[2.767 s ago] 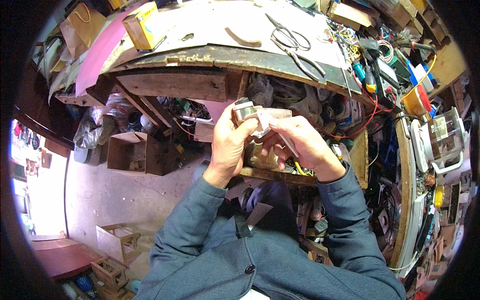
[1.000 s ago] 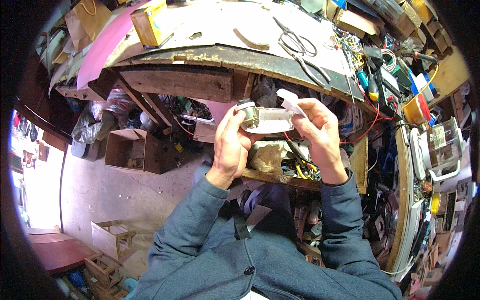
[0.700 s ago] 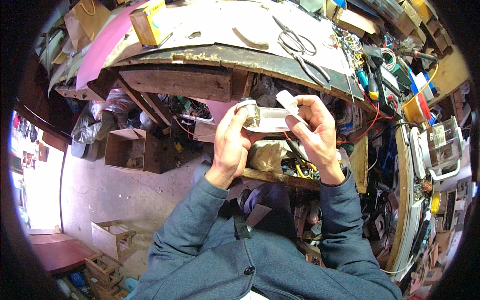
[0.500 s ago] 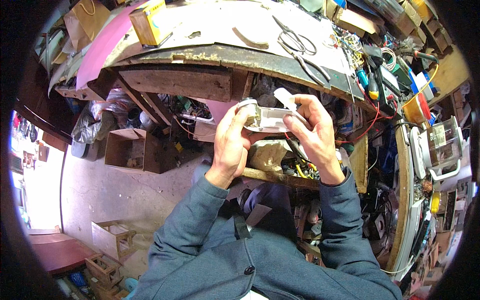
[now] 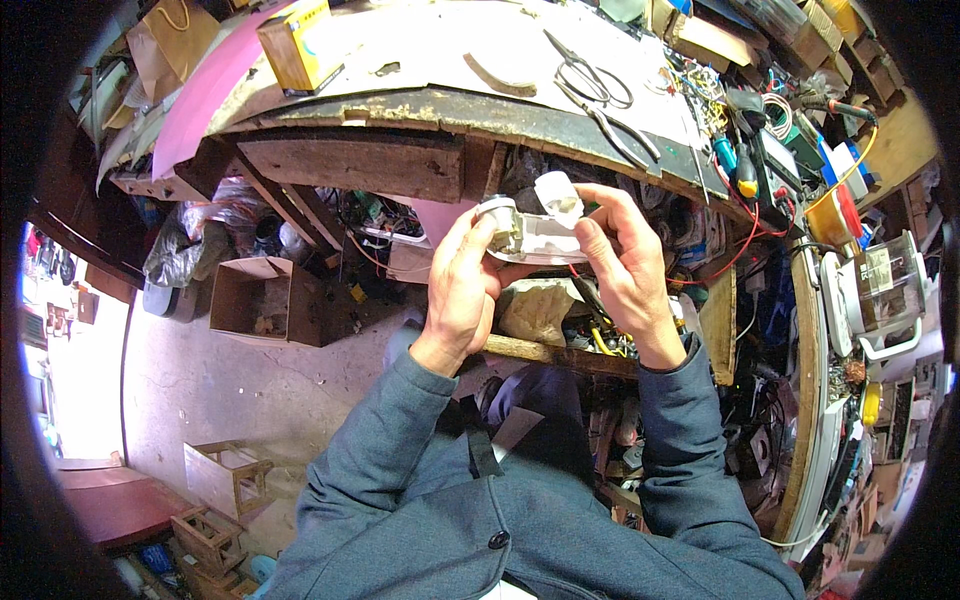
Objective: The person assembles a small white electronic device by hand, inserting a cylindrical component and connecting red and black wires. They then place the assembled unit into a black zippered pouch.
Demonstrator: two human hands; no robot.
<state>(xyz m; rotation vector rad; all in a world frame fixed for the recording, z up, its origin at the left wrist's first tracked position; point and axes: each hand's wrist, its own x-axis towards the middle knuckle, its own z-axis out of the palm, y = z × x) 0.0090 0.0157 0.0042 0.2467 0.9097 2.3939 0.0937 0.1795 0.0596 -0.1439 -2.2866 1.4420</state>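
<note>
In front of me, below the bench edge, my left hand [image 5: 458, 295] is closed round the round end of a long white plastic housing [image 5: 548, 242]. The housing's inner hollow faces up, and its kind is not clear. My right hand [image 5: 632, 262] pinches a small white plastic piece [image 5: 556, 194], like a cap, between thumb and fingers. This piece is raised over the housing's right part and overlaps it in view. Scissors [image 5: 590, 82] and pliers [image 5: 618, 132] lie on the bench beyond my hands.
The worn workbench [image 5: 400, 108] spans the far side, with a yellow box [image 5: 298, 48] on it. Wires and screwdrivers [image 5: 745, 172] crowd its right end. Below my hands is an open wooden drawer [image 5: 560, 356] of parts. A cardboard box [image 5: 262, 302] stands on the floor.
The small white piece has turned in my right fingers and moved slightly left, showing a wider face. My right thumb has shifted up. My left hand and the housing stay nearly still.
</note>
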